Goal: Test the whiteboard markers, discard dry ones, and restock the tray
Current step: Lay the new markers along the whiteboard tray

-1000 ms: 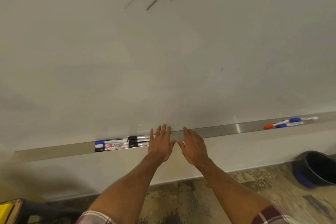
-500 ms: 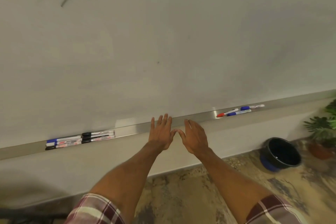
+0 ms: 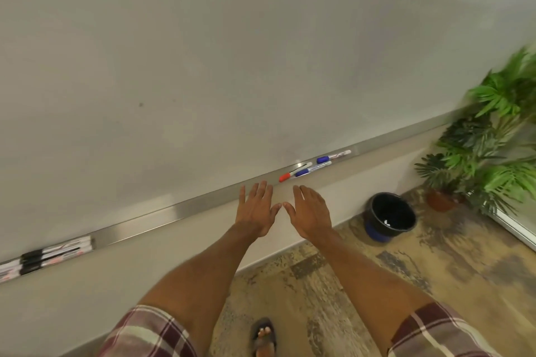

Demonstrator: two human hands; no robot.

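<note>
A long metal tray (image 3: 188, 207) runs along the bottom of the whiteboard (image 3: 232, 52). My left hand (image 3: 256, 207) and my right hand (image 3: 310, 211) hover flat and empty in front of the tray, thumbs nearly touching, fingers spread. Just beyond my right hand lie a red-capped marker (image 3: 293, 172) and two blue-capped markers (image 3: 311, 169), (image 3: 333, 156) in the tray. A group of black-capped markers (image 3: 49, 255) lies in the tray at the far left edge of view.
A black bucket (image 3: 390, 216) with a blue base stands on the floor to the right, below the tray. Potted green plants (image 3: 493, 136) fill the right corner. My sandalled foot (image 3: 262, 338) shows on the patterned floor.
The view has swung to the right: the left marker group slid to the frame edge, the red and blue markers came close to my hands, and the plants appeared. Both hands stay open.
</note>
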